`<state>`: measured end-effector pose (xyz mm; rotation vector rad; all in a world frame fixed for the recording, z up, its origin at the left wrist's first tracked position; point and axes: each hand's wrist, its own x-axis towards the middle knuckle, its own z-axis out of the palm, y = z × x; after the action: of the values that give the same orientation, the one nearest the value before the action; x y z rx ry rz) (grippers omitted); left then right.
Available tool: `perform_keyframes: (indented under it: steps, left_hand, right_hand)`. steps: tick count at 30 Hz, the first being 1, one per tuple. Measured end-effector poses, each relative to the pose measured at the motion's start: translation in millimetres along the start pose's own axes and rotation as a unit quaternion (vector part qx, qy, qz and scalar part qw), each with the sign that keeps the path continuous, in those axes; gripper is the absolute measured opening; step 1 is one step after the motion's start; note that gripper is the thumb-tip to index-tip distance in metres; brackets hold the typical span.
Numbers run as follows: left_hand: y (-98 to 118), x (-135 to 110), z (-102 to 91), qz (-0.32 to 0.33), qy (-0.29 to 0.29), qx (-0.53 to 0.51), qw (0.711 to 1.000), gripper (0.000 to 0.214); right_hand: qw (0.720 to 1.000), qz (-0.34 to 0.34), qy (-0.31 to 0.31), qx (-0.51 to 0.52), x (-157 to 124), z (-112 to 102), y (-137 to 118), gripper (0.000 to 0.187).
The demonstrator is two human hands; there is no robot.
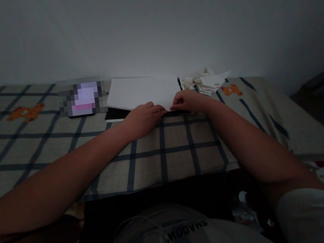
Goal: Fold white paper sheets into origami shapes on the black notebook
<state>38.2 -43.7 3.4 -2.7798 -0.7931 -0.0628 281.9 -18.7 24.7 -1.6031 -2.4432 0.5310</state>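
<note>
At the far left we see a checked cloth (34,146) spread over a padded surface, pale with dark blue lines and a small orange bear print (26,112) near its back edge. Just right of that print lies a phone (81,100) whose screen is blurred out, flat on the cloth and close to the wall.

Next comes our left hand (143,118), palm down, its fingers (156,108) pressed together and flat on the near edge of a white sheet of paper (142,90). The sheet lies slightly raised toward the back, resting on a dark flat thing (117,113) that shows under its left corner; we cannot tell whether that is a book or a board.

Our right hand (187,100) sits just beside the left one, nearly touching it, with thumb and fingers pinching the same near edge of the paper at its right corner. The paper therefore sits at the middle back of the cloth, between phone and the pile to the right.

Further right, a heap of folded white paper pieces (206,81) lies near the wall, just beside the right hand, with a second orange bear print (231,89) in front of it
</note>
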Motion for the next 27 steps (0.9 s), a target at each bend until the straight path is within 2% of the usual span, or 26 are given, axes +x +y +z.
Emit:
perform_keyframes:
  steps: [5, 13, 19, 27]
  left_hand:
    - [6.7, 1.0, -3.5, 0.004, 0.031, 0.021, 0.999, 0.052]
    - [17.1, 12.7, -15.3, -0.007, 0.008, 0.028, 1.0, 0.055]
    - [19.4, 10.0, -13.3, -0.015, 0.013, 0.038, 0.999, 0.057]
    - [18.9, 10.3, -9.2, -0.003, 0.047, 0.053, 0.998, 0.057]
  right_hand:
    - [1.0, -0.002, -0.001, 0.006, -0.7, 0.3, -0.3, 0.023]
    - [1.0, 0.002, -0.012, 0.021, -4.2, -4.4, 9.5, 0.027]
    - [0.999, 0.005, -0.025, 0.046, -9.7, -10.4, 25.2, 0.031]
    - [0.999, 0.017, -0.043, 0.022, -9.8, -11.9, 16.6, 0.023]
